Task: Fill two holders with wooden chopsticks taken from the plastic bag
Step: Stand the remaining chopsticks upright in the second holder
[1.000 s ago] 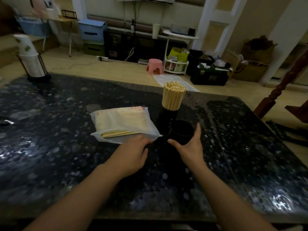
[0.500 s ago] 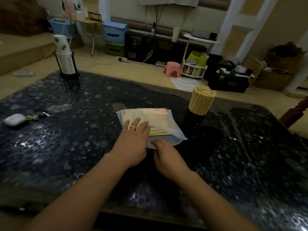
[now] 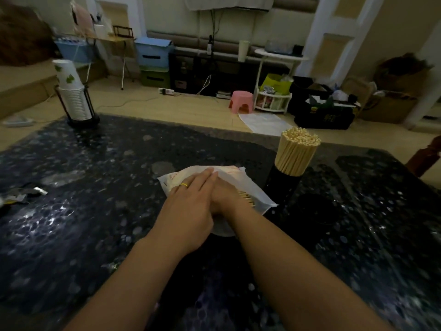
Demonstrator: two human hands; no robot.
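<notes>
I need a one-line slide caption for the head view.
Both hands on white plastic bag beside black holder full of wooden chopsticks.

We are looking through one head-worn camera, facing forward and down, sitting close over the hands (image 3: pixel 205 201) and the near bench (image 3: pixel 83 223), with the floor (image 3: pixel 191 108) far behind.

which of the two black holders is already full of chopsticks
The taller black cylindrical holder farther from the person, packed with a bundle of pale wooden chopsticks. The shorter black holder nearer the person shows only a dark opening.
</notes>
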